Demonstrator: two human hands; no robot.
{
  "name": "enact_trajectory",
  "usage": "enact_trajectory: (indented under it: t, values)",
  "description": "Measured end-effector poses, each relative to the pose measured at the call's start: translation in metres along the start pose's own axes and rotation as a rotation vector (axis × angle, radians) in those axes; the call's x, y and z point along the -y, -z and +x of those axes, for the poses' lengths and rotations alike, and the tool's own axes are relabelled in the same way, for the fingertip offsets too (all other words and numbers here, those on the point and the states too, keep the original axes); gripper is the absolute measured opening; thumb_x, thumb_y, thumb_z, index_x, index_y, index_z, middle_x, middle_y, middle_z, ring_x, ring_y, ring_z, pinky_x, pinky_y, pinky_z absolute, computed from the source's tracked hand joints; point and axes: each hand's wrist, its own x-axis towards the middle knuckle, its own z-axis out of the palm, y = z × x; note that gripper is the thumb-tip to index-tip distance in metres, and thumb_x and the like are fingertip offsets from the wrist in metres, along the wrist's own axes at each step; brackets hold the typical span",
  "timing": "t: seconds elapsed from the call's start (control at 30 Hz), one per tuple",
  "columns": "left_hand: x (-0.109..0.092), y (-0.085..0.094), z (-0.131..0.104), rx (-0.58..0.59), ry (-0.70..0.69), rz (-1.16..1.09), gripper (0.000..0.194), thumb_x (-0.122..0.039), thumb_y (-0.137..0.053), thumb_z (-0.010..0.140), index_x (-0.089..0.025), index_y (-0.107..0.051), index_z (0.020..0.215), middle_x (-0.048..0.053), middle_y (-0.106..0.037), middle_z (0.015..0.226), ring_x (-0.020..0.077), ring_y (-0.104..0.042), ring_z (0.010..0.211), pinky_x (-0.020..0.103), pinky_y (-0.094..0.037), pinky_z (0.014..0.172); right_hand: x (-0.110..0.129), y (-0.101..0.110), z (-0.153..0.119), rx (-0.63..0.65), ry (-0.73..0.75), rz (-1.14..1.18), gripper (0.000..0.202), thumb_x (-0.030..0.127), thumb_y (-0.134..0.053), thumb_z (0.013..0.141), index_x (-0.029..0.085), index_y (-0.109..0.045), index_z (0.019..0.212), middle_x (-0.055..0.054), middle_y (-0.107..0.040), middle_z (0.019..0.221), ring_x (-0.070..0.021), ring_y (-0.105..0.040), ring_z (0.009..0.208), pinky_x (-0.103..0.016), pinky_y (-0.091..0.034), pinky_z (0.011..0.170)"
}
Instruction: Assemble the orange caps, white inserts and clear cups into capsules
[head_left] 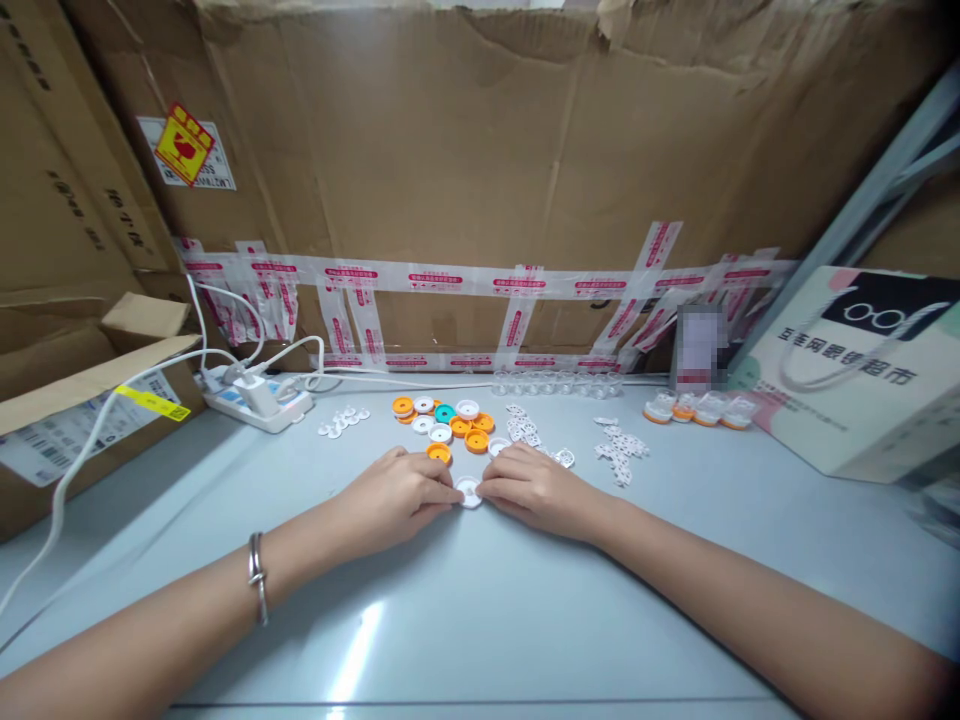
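Between my fingertips, low over the table, is a small white round cap (469, 492). My left hand (401, 495) grips its left edge with thumb and fingers, and my right hand (536, 485) pinches the right edge. Just beyond lie several shallow round caps: an orange cap (477, 440), a teal cap (445, 413) and a white cap (440, 433) among them. Another white cap (496, 447) is partly hidden by my right hand. Past that hand are small white printed pieces (523, 425).
Small white parts (345, 421) lie left of the caps. Clear plastic pieces (559, 383) line the back, before a large cardboard box (450, 150). More printed pieces (621, 450) and orange-based clear items (701, 408) lie right. A power strip (259, 400) with cables sits left, a paper bag (847, 400) right.
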Motion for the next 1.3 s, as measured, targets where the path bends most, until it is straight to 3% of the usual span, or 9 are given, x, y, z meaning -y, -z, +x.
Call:
enact_trajectory:
  t: [0.33, 0.47, 0.57, 0.67, 0.87, 1.0, 1.17, 1.3]
  values:
    - [0.002, 0.002, 0.001, -0.03, -0.031, -0.019, 0.023, -0.02, -0.047, 0.089, -0.027, -0.066, 0.101, 0.001, -0.066, 0.097, 0.0149, -0.061, 0.087, 0.027, -0.037, 0.078, 0.0, 0.002, -0.001, 0.003, -0.054, 0.155, 0.017, 0.017, -0.046, 0.088, 0.018, -0.063, 0.092, -0.006, -0.064, 0.083, -0.0157, -0.056, 0.077, -0.03, -0.043, 0.07]
    - [0.012, 0.006, 0.004, -0.187, 0.017, -0.083, 0.02, -0.023, -0.048, 0.088, -0.022, -0.066, 0.096, 0.003, -0.066, 0.095, 0.0169, -0.06, 0.09, 0.028, -0.041, 0.08, -0.002, 0.004, 0.0, -0.135, -0.162, 0.289, 0.014, 0.015, -0.048, 0.086, 0.018, -0.061, 0.092, -0.007, -0.064, 0.084, -0.0158, -0.057, 0.081, -0.031, -0.045, 0.075]
    - [0.022, 0.006, 0.007, -0.307, 0.186, -0.1, 0.016, -0.027, -0.052, 0.085, -0.019, -0.063, 0.093, 0.005, -0.066, 0.096, 0.0194, -0.06, 0.091, 0.03, -0.043, 0.08, -0.003, 0.006, 0.001, -0.209, -0.238, 0.336, 0.013, 0.013, -0.047, 0.085, 0.018, -0.058, 0.091, -0.007, -0.064, 0.085, -0.0163, -0.056, 0.082, -0.032, -0.045, 0.076]
    - [0.029, -0.001, 0.011, -0.304, 0.302, -0.129, 0.021, -0.034, -0.059, 0.078, -0.019, -0.057, 0.093, 0.005, -0.064, 0.096, 0.0208, -0.059, 0.088, 0.032, -0.045, 0.077, 0.0, 0.006, 0.002, -0.154, -0.32, 0.352, 0.008, 0.02, -0.052, 0.084, 0.019, -0.055, 0.091, -0.006, -0.063, 0.086, -0.017, -0.055, 0.081, -0.032, -0.045, 0.075]
    - [0.03, -0.015, 0.016, -0.269, 0.307, -0.166, 0.02, -0.036, -0.059, 0.078, -0.019, -0.054, 0.088, 0.004, -0.062, 0.089, 0.019, -0.058, 0.082, 0.03, -0.045, 0.073, 0.016, -0.002, 0.003, 0.038, -0.584, 0.434, 0.041, 0.042, -0.07, 0.068, 0.019, -0.047, 0.093, -0.006, -0.056, 0.093, -0.0199, -0.054, 0.085, -0.034, -0.045, 0.075]
    - [0.027, -0.014, 0.017, -0.255, 0.318, -0.188, 0.016, -0.033, -0.058, 0.078, -0.019, -0.054, 0.086, 0.004, -0.062, 0.088, 0.0187, -0.057, 0.081, 0.03, -0.045, 0.073, 0.021, -0.008, 0.007, 0.057, -0.669, 0.499, 0.046, 0.045, -0.071, 0.067, 0.019, -0.044, 0.094, -0.007, -0.055, 0.097, -0.0217, -0.053, 0.092, -0.036, -0.045, 0.079]
    - [0.025, -0.013, 0.016, -0.264, 0.273, -0.209, 0.01, -0.027, -0.053, 0.081, -0.018, -0.055, 0.083, 0.004, -0.062, 0.086, 0.0172, -0.058, 0.078, 0.029, -0.045, 0.072, 0.02, -0.013, 0.006, 0.027, -0.632, 0.581, 0.036, 0.032, -0.066, 0.074, 0.02, -0.044, 0.1, -0.006, -0.055, 0.101, -0.0202, -0.054, 0.095, -0.037, -0.045, 0.084]
    - [0.025, -0.01, 0.013, -0.283, 0.223, -0.224, 0.009, -0.026, -0.053, 0.081, -0.018, -0.055, 0.085, 0.003, -0.062, 0.088, 0.0177, -0.057, 0.082, 0.03, -0.043, 0.075, 0.018, -0.014, 0.001, 0.005, -0.547, 0.613, 0.042, 0.025, -0.061, 0.077, 0.021, -0.04, 0.113, -0.008, -0.052, 0.111, -0.0202, -0.051, 0.105, -0.04, -0.041, 0.092]
